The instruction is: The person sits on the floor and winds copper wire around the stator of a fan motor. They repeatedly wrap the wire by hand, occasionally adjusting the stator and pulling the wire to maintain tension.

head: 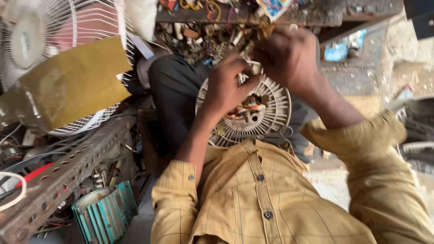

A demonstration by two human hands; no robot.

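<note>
Fan motor housing (266, 106), white, round and ribbed, sits in my lap against my dark trouser leg (174, 97), its open centre showing reddish windings and metal parts. My left hand (226, 86) has its grip clamped on the housing's upper left rim, thumb across the ribs, steadying it. My right hand (289, 56) is above the top edge with fingers pinched together on something small there; I cannot tell what it is, since the fingers hide it. I judge I am in the middle of working on a part at the top rim, and the next move calls for a firm hold by the left hand while the right works finely.

Around me: a heap of small metal and electrical parts (212, 36) lies just beyond the housing. To my left stand a white wire fan guard (68, 27), a yellowish sheet (77, 77), a rusty perforated angle bar (68, 171) and a teal finned casing (106, 212). My own yellow sleeves crowd the view.
</note>
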